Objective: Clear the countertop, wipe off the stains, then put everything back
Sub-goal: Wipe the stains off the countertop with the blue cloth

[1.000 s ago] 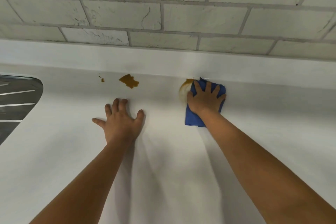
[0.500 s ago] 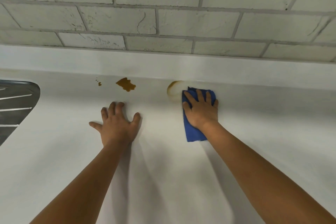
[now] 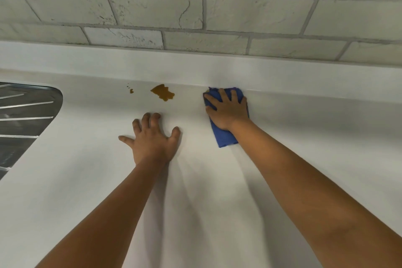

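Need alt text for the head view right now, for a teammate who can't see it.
The right hand presses a blue cloth flat on the white countertop near the back edge. The left hand rests flat beside it, below a brown stain and small drops. A metal sink drainer is at left.

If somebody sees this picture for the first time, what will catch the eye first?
Probably the blue cloth, pressed flat under the right hand at the back of the white countertop. Next, the brown stain left of it, with small drops beside it, beyond the left hand.
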